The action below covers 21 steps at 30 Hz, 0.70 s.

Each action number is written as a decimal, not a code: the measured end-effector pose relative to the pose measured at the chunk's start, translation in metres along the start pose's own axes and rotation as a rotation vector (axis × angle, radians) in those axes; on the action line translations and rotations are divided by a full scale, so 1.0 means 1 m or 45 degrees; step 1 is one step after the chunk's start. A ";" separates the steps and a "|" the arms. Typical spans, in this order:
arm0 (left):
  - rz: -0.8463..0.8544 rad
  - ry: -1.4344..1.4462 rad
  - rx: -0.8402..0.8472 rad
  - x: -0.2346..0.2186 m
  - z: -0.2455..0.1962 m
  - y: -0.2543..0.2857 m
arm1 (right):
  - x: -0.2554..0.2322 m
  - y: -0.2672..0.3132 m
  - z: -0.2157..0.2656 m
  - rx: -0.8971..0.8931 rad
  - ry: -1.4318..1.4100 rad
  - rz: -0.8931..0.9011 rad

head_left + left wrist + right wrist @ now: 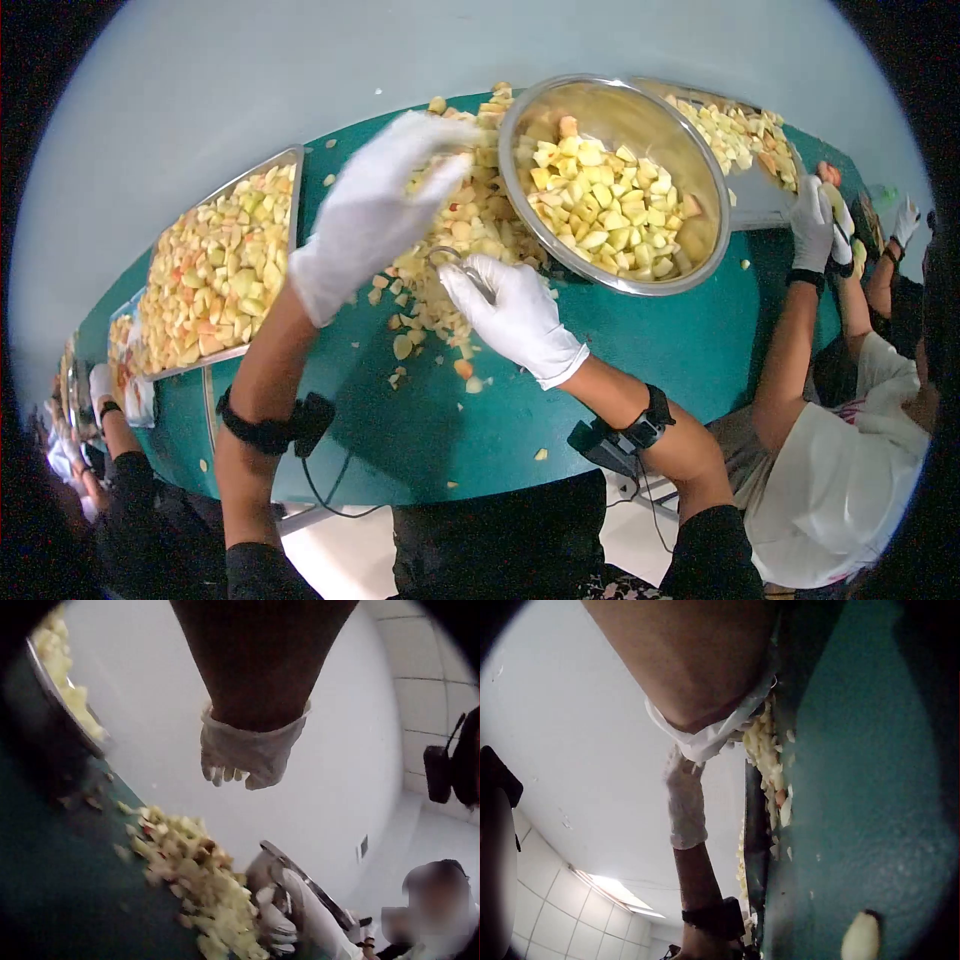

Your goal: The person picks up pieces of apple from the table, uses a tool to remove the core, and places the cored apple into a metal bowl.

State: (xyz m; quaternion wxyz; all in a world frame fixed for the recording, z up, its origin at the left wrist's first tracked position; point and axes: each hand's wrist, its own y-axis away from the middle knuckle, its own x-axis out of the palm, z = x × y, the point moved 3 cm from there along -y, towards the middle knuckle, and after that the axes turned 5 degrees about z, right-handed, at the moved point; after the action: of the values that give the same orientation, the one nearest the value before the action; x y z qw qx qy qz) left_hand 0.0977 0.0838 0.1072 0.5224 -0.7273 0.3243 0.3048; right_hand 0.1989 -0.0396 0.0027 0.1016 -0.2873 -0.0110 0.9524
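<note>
The fingers of a white-gloved right hand (518,318) grip a metal tool (476,279) with a looped end, pointed at a heap of chopped fruit (465,228) just beyond them on the green counter (620,345). The left hand (380,205), blurred, hovers at the heap's left side, thumb and fingers parted. Right of both hands' fingers, a steel bowl (672,130) holds cubed fruit (605,205); left of them lies a full tray (297,195).
</note>
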 end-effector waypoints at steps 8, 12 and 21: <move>0.497 0.065 0.264 0.108 -0.033 -0.096 | 0.000 0.003 0.002 -0.087 -0.021 -0.019; 0.898 -0.152 0.039 0.151 -0.049 -0.138 | 0.010 0.000 -0.024 -0.362 0.059 -0.011; 0.821 -0.289 -0.005 0.218 -0.052 -0.144 | 0.048 0.013 -0.086 -0.326 0.037 0.065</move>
State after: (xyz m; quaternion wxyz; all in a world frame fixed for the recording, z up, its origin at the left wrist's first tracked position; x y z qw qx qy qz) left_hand 0.3485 0.0353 0.0318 0.4303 -0.5499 0.4769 0.5339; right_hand 0.2052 -0.0460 -0.0965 0.0400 -0.3118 -0.1238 0.9412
